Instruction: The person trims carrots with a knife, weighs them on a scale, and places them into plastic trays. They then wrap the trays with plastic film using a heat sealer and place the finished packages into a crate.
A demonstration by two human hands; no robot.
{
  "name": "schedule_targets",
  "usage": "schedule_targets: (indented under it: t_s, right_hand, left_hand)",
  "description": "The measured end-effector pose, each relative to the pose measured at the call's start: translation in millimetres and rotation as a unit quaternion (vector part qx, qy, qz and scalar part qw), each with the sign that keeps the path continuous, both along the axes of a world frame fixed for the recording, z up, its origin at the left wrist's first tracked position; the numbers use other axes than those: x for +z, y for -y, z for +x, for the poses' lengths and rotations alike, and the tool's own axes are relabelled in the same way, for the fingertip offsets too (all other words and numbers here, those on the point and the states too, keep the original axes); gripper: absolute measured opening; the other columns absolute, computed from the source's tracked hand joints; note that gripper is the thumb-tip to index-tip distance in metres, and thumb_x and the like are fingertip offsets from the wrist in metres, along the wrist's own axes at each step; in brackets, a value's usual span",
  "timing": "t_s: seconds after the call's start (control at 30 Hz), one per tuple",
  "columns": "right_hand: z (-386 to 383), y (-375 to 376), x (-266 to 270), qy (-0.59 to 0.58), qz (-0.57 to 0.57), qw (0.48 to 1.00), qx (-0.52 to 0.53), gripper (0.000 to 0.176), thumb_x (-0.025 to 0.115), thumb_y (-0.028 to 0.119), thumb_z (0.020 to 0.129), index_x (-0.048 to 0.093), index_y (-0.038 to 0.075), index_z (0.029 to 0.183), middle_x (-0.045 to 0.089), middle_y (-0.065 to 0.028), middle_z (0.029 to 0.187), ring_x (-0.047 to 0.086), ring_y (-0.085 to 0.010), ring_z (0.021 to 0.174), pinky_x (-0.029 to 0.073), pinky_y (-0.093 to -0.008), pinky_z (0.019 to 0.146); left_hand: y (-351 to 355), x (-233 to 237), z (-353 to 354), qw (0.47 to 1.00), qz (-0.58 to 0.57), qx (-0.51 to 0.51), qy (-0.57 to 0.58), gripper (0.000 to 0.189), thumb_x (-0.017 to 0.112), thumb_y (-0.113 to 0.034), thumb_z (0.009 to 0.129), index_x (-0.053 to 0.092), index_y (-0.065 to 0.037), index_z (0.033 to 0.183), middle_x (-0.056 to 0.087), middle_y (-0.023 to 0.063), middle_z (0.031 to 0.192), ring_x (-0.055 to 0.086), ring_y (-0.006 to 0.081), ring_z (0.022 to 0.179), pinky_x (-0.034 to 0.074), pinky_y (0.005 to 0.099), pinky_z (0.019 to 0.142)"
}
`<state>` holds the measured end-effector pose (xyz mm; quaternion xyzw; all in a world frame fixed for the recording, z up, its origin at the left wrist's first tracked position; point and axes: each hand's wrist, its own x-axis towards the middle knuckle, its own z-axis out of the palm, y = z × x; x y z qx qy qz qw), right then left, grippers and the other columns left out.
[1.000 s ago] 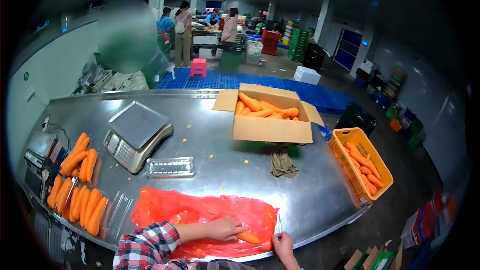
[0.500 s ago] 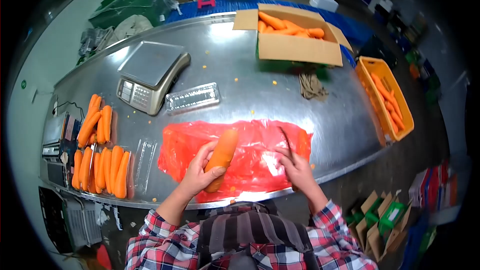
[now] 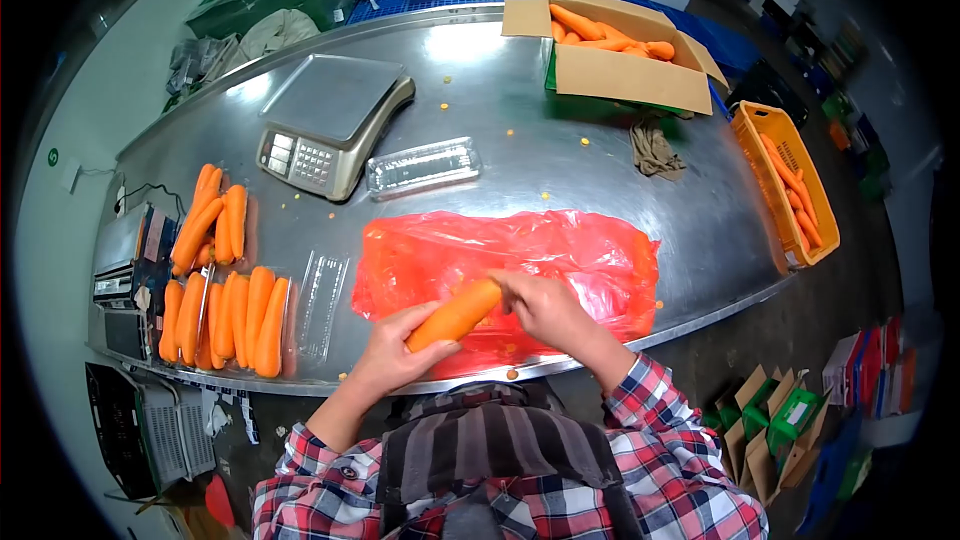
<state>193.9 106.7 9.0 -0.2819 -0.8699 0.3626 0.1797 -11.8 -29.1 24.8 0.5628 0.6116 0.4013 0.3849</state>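
Observation:
My left hand (image 3: 392,352) is wrapped round a large carrot (image 3: 455,317), which is tilted with its upper end to the right. At that end, my right hand (image 3: 552,312) is closed, its fingertips against or very near the carrot's tip. The thin dark knife in it is now hidden by the fingers. Both hands are over a red plastic bag (image 3: 600,250) spread flat on the metal table (image 3: 560,175). Left of the bag lies a clear plastic tray (image 3: 324,305).
Packed carrots (image 3: 235,315) lie at the left. Behind are a weighing scale (image 3: 330,110) and another clear tray (image 3: 424,168). A cardboard box (image 3: 630,78) of carrots, a crumpled brown cloth (image 3: 655,150) and an orange crate (image 3: 820,195) line the right. Small orange scraps dot the table.
My right hand has moved left to the carrot's upper end, and the knife has gone out of sight. The carrot has tipped further to the right. The whole view has shifted slightly.

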Motion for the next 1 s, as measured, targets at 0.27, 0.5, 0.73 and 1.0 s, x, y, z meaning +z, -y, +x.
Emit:
schedule_targets:
  t_s: [0.27, 0.5, 0.73, 1.0]
  right_hand:
    - [-28.4, 16.3, -24.6, -0.078, -0.087, 0.987, -0.109, 0.034, 0.050, 0.006, 0.086, 0.052, 0.002, 0.120, 0.062, -0.0199, 0.081, 0.063, -0.0314, 0.073, 0.049, -0.0384, 0.064]
    - [-58.2, 41.0, -13.5, -0.081, 0.107, 0.988, -0.081, 0.063, 0.056, -0.003, 0.076, 0.034, 0.000, 0.135, 0.061, -0.0172, 0.077, 0.062, -0.0313, 0.067, 0.049, -0.0374, 0.058]
    - [-67.3, 35.1, -16.5, -0.052, 0.182, 0.975, -0.120, 0.062, 0.055, 0.000, 0.076, 0.035, -0.001, 0.135, 0.061, -0.0175, 0.086, 0.062, -0.0290, 0.070, 0.049, -0.0381, 0.059]
    - [-30.1, -7.1, -27.2, -0.154, -0.265, 0.915, -0.263, 0.027, 0.050, 0.019, 0.092, 0.055, 0.000, 0.111, 0.059, -0.0046, 0.076, 0.055, -0.0162, 0.050, 0.042, -0.0284, 0.044]
  left_hand:
    - [-24.6, -21.2, -33.1, 0.749, 0.027, 0.141, 0.647, 0.050, 0.056, -0.030, 0.089, 0.037, -0.007, 0.130, 0.044, 0.0123, 0.131, 0.041, 0.0281, 0.124, 0.033, 0.0475, 0.104]
    - [-33.7, -41.5, -21.2, 0.645, 0.016, 0.178, 0.743, 0.048, 0.051, -0.029, 0.091, 0.037, -0.006, 0.131, 0.043, 0.0119, 0.135, 0.038, 0.0285, 0.127, 0.026, 0.0475, 0.109]
    - [-36.5, -39.8, -11.2, 0.635, -0.011, 0.197, 0.747, 0.049, 0.045, -0.033, 0.093, 0.035, -0.007, 0.134, 0.040, 0.0126, 0.137, 0.037, 0.0293, 0.128, 0.026, 0.0473, 0.108]
    - [-30.5, -21.2, -5.9, 0.657, 0.000, 0.156, 0.737, 0.048, 0.050, -0.035, 0.091, 0.040, -0.008, 0.129, 0.045, 0.0117, 0.132, 0.041, 0.0279, 0.124, 0.029, 0.0454, 0.106]
